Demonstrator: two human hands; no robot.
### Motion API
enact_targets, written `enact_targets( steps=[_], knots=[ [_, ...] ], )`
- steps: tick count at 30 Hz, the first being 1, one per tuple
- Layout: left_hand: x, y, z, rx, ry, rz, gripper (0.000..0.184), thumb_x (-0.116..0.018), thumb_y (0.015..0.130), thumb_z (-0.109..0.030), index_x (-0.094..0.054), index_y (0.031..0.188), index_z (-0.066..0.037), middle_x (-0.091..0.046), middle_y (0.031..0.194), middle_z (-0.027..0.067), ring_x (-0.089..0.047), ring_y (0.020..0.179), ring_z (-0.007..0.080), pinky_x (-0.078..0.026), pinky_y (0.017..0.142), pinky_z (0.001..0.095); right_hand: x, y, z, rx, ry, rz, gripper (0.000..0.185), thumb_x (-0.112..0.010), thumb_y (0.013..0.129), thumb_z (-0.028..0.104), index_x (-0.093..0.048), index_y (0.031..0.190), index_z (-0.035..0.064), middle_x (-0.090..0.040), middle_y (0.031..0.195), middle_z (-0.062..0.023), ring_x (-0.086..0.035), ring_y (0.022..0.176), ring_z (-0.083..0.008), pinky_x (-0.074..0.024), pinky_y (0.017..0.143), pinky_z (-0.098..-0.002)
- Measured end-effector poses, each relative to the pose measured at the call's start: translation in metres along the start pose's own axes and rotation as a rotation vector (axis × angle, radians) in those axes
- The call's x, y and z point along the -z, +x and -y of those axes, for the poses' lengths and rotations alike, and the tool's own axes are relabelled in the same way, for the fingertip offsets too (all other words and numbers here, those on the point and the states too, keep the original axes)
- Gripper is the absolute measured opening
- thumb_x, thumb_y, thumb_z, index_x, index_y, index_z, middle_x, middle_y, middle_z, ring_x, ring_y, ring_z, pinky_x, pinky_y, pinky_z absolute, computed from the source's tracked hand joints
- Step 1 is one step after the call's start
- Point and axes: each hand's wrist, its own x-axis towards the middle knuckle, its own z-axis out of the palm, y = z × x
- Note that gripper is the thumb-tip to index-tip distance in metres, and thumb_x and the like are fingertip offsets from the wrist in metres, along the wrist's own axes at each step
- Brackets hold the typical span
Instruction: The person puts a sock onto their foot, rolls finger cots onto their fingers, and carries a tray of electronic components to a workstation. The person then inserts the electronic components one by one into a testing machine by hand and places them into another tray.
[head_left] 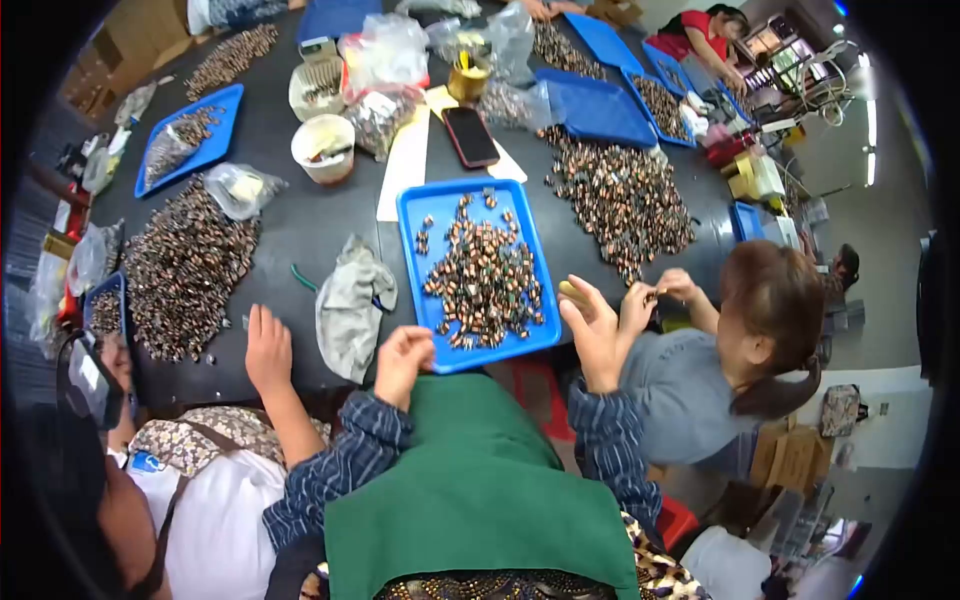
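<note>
A blue tray (410, 245) lies in front of me, with many small dark and copper-coloured parts (485, 285) heaped in it. My left hand (404, 362) is at the tray's lower left corner, fingers curled and pinched together; whatever they hold is too small to make out. Just beyond the lower right edge, my right hand (594, 335) is raised with its fingers apart and nothing seen in it. Something yellowish shows at one of its fingertips. A grey cloth (352, 310) lies left of the tray.
Large heaps of similar parts lie left (190, 270) and right (630, 195). Beyond the tray are a phone (470, 137), a white tub (323, 148) and plastic bags. Co-workers sit close on both sides; one's hand (268, 350) rests left, another's hands (660, 290) are near my right hand.
</note>
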Motion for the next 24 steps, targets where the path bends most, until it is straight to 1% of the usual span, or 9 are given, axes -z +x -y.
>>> enact_targets(
  steps=[3, 5, 7, 9, 13, 15, 17, 20, 24],
  knots=[
    [0.017, 0.020, 0.015, 0.029, 0.053, -0.162, 0.025, -0.056, 0.078, -0.009, -0.050, 0.101, -0.003, -0.056, 0.082, 0.0028, -0.054, 0.070, 0.0091, -0.043, 0.058, 0.0210, 0.019, -0.012, -0.094, -0.150, -0.399, -0.219, 0.053, -0.062, 0.071, 0.008, -0.042, 0.120, 0.0001, -0.045, 0.117, -0.0176, -0.050, 0.099, -0.0244, -0.0424, 0.083, -0.0320],
    [0.024, 0.030, 0.023, 0.039, 0.101, -0.218, 0.029, -0.056, 0.076, -0.008, -0.049, 0.104, -0.003, -0.056, 0.087, 0.0039, -0.054, 0.073, 0.0100, -0.043, 0.059, 0.0214, 0.028, -0.027, -0.132, -0.111, -0.690, -0.241, 0.057, -0.062, 0.072, 0.009, -0.038, 0.123, 0.0005, -0.044, 0.116, -0.0179, -0.050, 0.097, -0.0234, -0.0410, 0.084, -0.0319],
    [0.023, 0.031, 0.029, 0.094, 0.178, -0.308, 0.034, -0.056, 0.075, -0.006, -0.048, 0.107, -0.003, -0.055, 0.091, 0.0049, -0.053, 0.073, 0.0115, -0.043, 0.059, 0.0213, 0.022, -0.035, -0.141, -0.377, -0.323, -0.313, 0.060, -0.063, 0.072, 0.009, -0.035, 0.124, -0.0001, -0.045, 0.115, -0.0177, -0.051, 0.089, -0.0214, -0.0446, 0.074, -0.0309],
    [0.030, 0.042, 0.050, 0.070, 0.123, -0.233, 0.039, -0.056, 0.073, -0.003, -0.045, 0.111, -0.003, -0.055, 0.095, 0.0066, -0.054, 0.076, 0.0123, -0.044, 0.057, 0.0226, 0.018, -0.039, -0.124, -0.536, -0.087, -0.256, 0.061, -0.061, 0.073, 0.006, -0.032, 0.126, -0.0004, -0.050, 0.103, -0.0119, -0.054, 0.077, -0.0158, -0.0455, 0.053, -0.0246],
    [0.019, 0.054, 0.056, 0.191, 0.127, -0.112, 0.034, -0.062, 0.068, 0.001, -0.052, 0.101, 0.000, -0.060, 0.077, 0.0070, -0.054, 0.063, 0.0135, -0.044, 0.054, 0.0237, 0.010, -0.031, -0.122, -0.591, 0.075, -0.225, 0.059, -0.058, 0.074, 0.003, -0.031, 0.127, 0.0005, -0.055, 0.087, -0.0092, -0.055, 0.063, -0.0138, -0.0490, 0.049, -0.0242],
    [0.022, 0.068, 0.077, 0.085, 0.259, -0.181, 0.026, -0.066, 0.063, -0.002, -0.054, 0.086, -0.001, -0.059, 0.070, 0.0051, -0.055, 0.061, 0.0129, -0.046, 0.058, 0.0265, 0.009, -0.026, -0.122, -0.590, 0.067, -0.233, 0.055, -0.058, 0.074, 0.003, -0.034, 0.124, 0.0005, -0.055, 0.081, -0.0082, -0.054, 0.058, -0.0133, -0.0479, 0.046, -0.0237],
    [0.027, 0.077, 0.081, 0.077, 0.541, -0.229, 0.024, -0.067, 0.059, -0.007, -0.053, 0.078, -0.004, -0.058, 0.067, 0.0060, -0.056, 0.061, 0.0162, -0.045, 0.058, 0.0298, 0.010, -0.027, -0.124, -0.614, 0.052, -0.243, 0.052, -0.058, 0.074, 0.002, -0.037, 0.121, 0.0005, -0.055, 0.076, -0.0072, -0.053, 0.054, -0.0128, -0.0469, 0.044, -0.0232],
    [0.033, 0.078, 0.077, 0.050, 0.680, -0.237, 0.021, -0.064, 0.060, -0.013, -0.049, 0.073, -0.006, -0.055, 0.065, 0.0088, -0.055, 0.062, 0.0250, -0.043, 0.058, 0.0347, 0.017, -0.032, -0.122, -0.566, -0.018, -0.148, 0.034, -0.058, 0.076, 0.004, -0.043, 0.107, 0.0007, -0.052, 0.065, -0.0039, -0.049, 0.045, -0.0091, -0.0429, 0.038, -0.0214],
    [0.064, 0.069, 0.073, 0.046, 0.594, -0.170, 0.017, -0.061, 0.061, -0.007, -0.048, 0.071, -0.005, -0.049, 0.057, 0.0034, -0.050, 0.056, 0.0140, -0.041, 0.053, 0.0289, 0.016, -0.064, -0.133, -0.692, 0.182, -0.022, 0.032, -0.061, 0.075, 0.006, -0.044, 0.102, 0.0021, -0.054, 0.065, -0.0062, -0.050, 0.043, -0.0119, -0.0423, 0.037, -0.0232]
  ],
)
